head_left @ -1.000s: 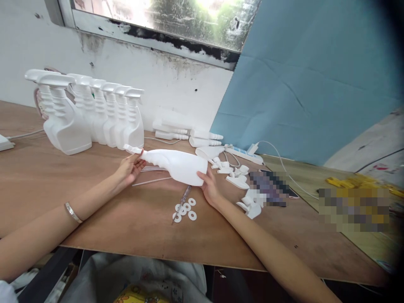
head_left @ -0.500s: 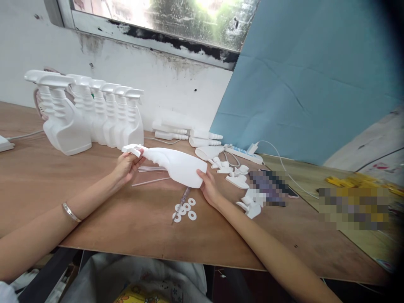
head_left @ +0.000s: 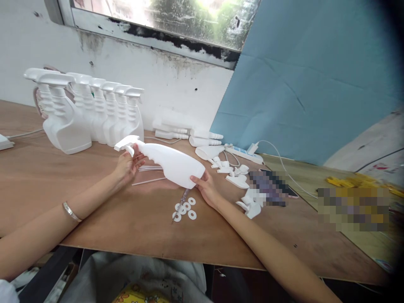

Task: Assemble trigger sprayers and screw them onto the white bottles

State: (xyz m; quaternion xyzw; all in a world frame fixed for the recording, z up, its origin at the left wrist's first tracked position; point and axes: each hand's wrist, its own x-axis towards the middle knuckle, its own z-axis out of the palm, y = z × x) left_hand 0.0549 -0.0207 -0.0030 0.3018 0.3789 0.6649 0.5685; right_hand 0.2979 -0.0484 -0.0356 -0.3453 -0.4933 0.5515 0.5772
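Note:
A white spray bottle (head_left: 172, 163) lies nearly level in the air above the table, its trigger head (head_left: 128, 144) pointing left. My left hand (head_left: 128, 166) is closed at the neck, just behind the trigger. At the base end, my right hand (head_left: 205, 188) grips the bottle with the thumb on the near side. Below it on the table are several white ring washers (head_left: 192, 215) and a screwdriver (head_left: 181, 205) lying across some of them. Thin white tubes (head_left: 149, 182) lie behind the bottle, partly hidden by it.
Several assembled white spray bottles (head_left: 74, 126) stand in a row at the back left. Bottles without heads (head_left: 205, 142) lie by the wall. Loose trigger heads (head_left: 237, 181) are spread at the right, near a power strip (head_left: 244, 154) and a blurred phone (head_left: 274, 185).
The spray bottle has shifted slightly left, and its head end has risen and rolled, so the trigger now hangs downward. Both hands have stayed on it.

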